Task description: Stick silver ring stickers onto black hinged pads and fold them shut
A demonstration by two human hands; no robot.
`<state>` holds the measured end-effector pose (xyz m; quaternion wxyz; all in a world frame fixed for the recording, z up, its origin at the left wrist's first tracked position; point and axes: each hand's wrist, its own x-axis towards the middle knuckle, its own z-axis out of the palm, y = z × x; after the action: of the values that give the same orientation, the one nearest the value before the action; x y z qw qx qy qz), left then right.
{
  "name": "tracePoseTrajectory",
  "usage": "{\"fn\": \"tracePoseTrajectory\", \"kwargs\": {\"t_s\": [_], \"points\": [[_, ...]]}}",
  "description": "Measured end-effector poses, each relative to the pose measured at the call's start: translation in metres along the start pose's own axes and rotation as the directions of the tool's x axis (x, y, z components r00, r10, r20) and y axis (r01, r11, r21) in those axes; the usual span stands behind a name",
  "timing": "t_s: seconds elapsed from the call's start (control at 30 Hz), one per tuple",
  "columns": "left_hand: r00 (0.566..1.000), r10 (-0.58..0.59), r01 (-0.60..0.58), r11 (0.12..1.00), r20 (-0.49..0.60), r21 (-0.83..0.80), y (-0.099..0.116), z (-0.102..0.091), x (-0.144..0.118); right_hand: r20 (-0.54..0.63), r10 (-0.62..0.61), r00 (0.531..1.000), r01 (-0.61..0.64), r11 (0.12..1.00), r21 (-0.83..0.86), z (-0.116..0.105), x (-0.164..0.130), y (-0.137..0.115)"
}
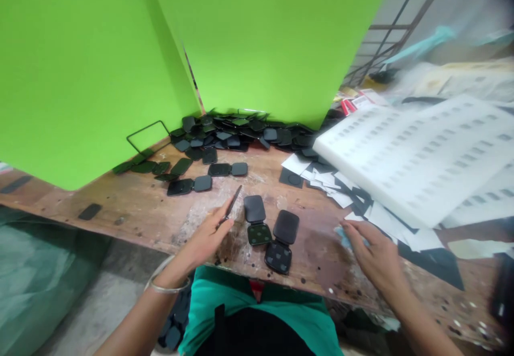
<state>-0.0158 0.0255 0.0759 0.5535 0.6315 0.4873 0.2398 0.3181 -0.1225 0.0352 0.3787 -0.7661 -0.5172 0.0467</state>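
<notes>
My left hand (211, 235) is closed around a slim, dark, pointed hand tool (233, 203), its tip aimed up and away from me; its exact kind is not clear. Pinched in the fingers of my right hand (371, 251) is a small crumpled light-blue piece (343, 237), perhaps cloth or paper. Between my hands lie two opened black hinged cases. The left case (259, 234) shows round marks in its lower half. Overlapping its corner, the right case (286, 227) also has pale spots inside the lower half. Neither hand touches them.
Bright green panels (261, 40) stand behind a long heap of black cases (241, 134). More opened cases (190, 184) lie at left. White printed sheets (421, 147) and paper scraps (385, 222) cover the right side. The wooden table's (160, 227) front edge runs close to my lap.
</notes>
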Motion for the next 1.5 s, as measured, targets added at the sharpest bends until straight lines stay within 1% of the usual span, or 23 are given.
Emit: {"fn": "tracePoseTrajectory", "kwargs": {"t_s": [0.03,0.07,0.1,0.13,0.2,0.23,0.3,0.37,0.43,0.5,0.57,0.6,0.67,0.7,0.77,0.87,0.97,1.1,1.23,1.3,1.37,1.43,1.5], "points": [[0.997,0.059,-0.042,0.967,-0.057,0.253,-0.006,-0.002,0.002,-0.004,-0.004,1.0,0.004,1.0,-0.019,-0.001,-0.007,0.003],[0.99,0.11,-0.052,0.87,-0.09,0.489,-0.013,-0.001,0.004,-0.003,-0.021,1.0,0.021,0.999,-0.036,-0.001,-0.012,0.005],[0.983,0.148,-0.038,0.74,-0.108,0.672,-0.02,0.001,0.005,0.005,-0.049,0.999,0.05,0.997,-0.052,-0.001,-0.017,0.007],[0.977,0.173,-0.013,0.621,-0.121,0.784,-0.026,0.004,0.007,0.009,-0.085,0.996,0.085,0.994,-0.071,0.001,-0.021,0.009],[0.969,0.203,0.038,0.443,-0.141,0.896,-0.034,0.012,0.01,0.008,-0.17,0.985,0.169,0.977,-0.131,0.007,-0.028,0.013],[0.966,0.212,0.055,0.389,-0.148,0.92,-0.036,0.016,0.011,0.012,-0.218,0.976,0.217,0.962,-0.168,0.01,-0.031,0.016],[0.963,0.226,0.064,0.332,-0.145,0.941,-0.037,0.023,0.013,0.031,-0.288,0.957,0.287,0.925,-0.25,0.016,-0.037,0.022],[0.964,0.226,0.058,0.323,-0.136,0.945,-0.036,0.028,0.013,0.049,-0.325,0.945,0.322,0.888,-0.327,0.019,-0.041,0.027],[0.97,0.203,0.059,0.346,-0.137,0.937,-0.032,0.028,0.012,0.038,-0.339,0.94,0.327,0.861,-0.389,0.018,-0.044,0.028],[0.974,0.173,0.068,0.388,-0.145,0.919,-0.029,0.025,0.01,0.001,-0.362,0.932,0.331,0.851,-0.409,0.015,-0.042,0.021],[0.973,0.18,0.046,0.453,-0.143,0.89,-0.026,0.016,0.011,-0.036,-0.396,0.918,0.358,0.862,-0.359,0.012,-0.037,0.008],[0.97,0.207,0.007,0.494,-0.126,0.869,-0.026,0.01,0.013,-0.04,-0.417,0.908,0.386,0.87,-0.307,0.013,-0.034,-0.001],[0.955,0.291,-0.123,0.57,-0.06,0.812,-0.026,-0.002,0.02,-0.011,-0.46,0.888,0.451,0.875,-0.173,0.02,-0.029,-0.022],[0.942,0.336,-0.198,0.596,-0.018,0.778,-0.028,-0.007,0.025,0.019,-0.485,0.874,0.484,0.869,-0.105,0.027,-0.027,-0.033],[0.914,0.398,-0.324,0.611,0.074,0.722,-0.032,-0.013,0.035,0.094,-0.541,0.836,0.543,0.84,-0.001,0.045,-0.025,-0.056],[0.88,0.417,-0.448,0.565,0.229,0.693,-0.041,-0.012,0.044,0.191,-0.626,0.756,0.627,0.777,0.06,0.077,-0.024,-0.085],[0.855,0.397,-0.5,0.458,0.334,0.735,-0.05,-0.006,0.047,0.29,-0.645,0.707,0.669,0.743,0.023,0.101,-0.023,-0.101],[0.865,0.381,-0.454,0.317,0.327,0.833,-0.057,0.0,0.046,0.376,-0.618,0.69,0.691,0.718,-0.088,0.12,-0.024,-0.104],[0.879,0.354,-0.424,0.277,0.319,0.862,-0.059,0.002,0.046,0.402,-0.636,0.659,0.733,0.663,-0.154,0.131,-0.029,-0.101],[0.881,0.351,-0.421,0.278,0.317,0.863,-0.059,0.002,0.047,0.381,-0.642,0.666,0.729,0.667,-0.151,0.133,-0.028,-0.101],[0.883,0.345,-0.422,0.292,0.317,0.858,-0.06,0.001,0.046,0.313,-0.631,0.71,0.686,0.72,-0.106,0.13,-0.023,-0.102],[0.884,0.354,-0.425,0.335,0.306,0.841,-0.058,0.0,0.044,0.186,-0.587,0.788,0.596,0.803,0.008,0.12,-0.015,-0.105],[0.878,0.408,-0.429,0.433,0.251,0.793,-0.052,0.0,0.04,0.065,-0.458,0.886,0.44,0.878,0.189,0.106,-0.008,-0.109]]}}
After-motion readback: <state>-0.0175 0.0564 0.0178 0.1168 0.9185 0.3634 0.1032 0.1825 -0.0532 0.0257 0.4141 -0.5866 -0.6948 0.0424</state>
